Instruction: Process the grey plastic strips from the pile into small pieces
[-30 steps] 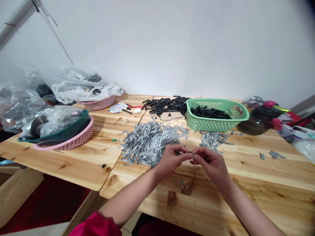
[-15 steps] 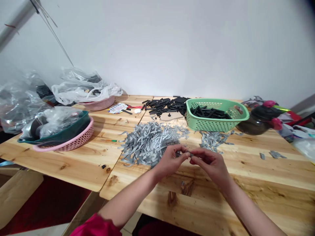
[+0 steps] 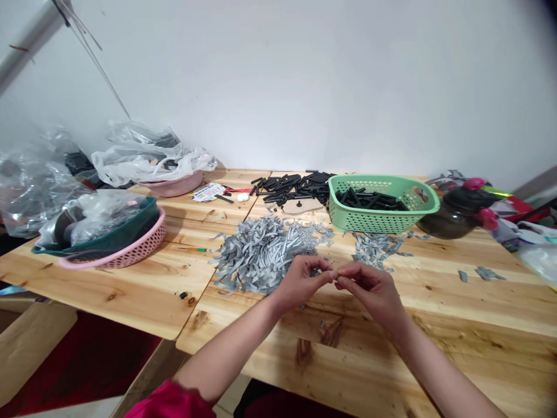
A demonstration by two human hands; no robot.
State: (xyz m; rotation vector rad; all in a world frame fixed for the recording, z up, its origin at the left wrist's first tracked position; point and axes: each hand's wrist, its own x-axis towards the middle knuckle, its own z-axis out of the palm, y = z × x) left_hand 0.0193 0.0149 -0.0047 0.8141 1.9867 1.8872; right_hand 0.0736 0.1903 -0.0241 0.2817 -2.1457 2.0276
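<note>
My left hand [image 3: 306, 281] and my right hand [image 3: 369, 288] meet fingertip to fingertip above the wooden table, both pinched closed. Whatever sits between their fingertips is too small and too covered to name. Just beyond and left of my left hand lies a big heap of grey strips [image 3: 256, 252], thin and curled. A smaller scatter of grey strips [image 3: 376, 248] lies past my right hand. Behind that stands a green basket [image 3: 383, 222] holding short black rods [image 3: 369, 200].
More black rods [image 3: 300, 186] are piled by the wall. Pink baskets [image 3: 130, 252] with plastic bags stand at left. A dark round pot [image 3: 452, 215] with pink handles is right of the green basket. A few loose grey pieces [image 3: 489, 273] lie at far right.
My hands stay in nearly the same place, fingertips still together. The small grey bit that showed between the fingertips is now hardly visible.
</note>
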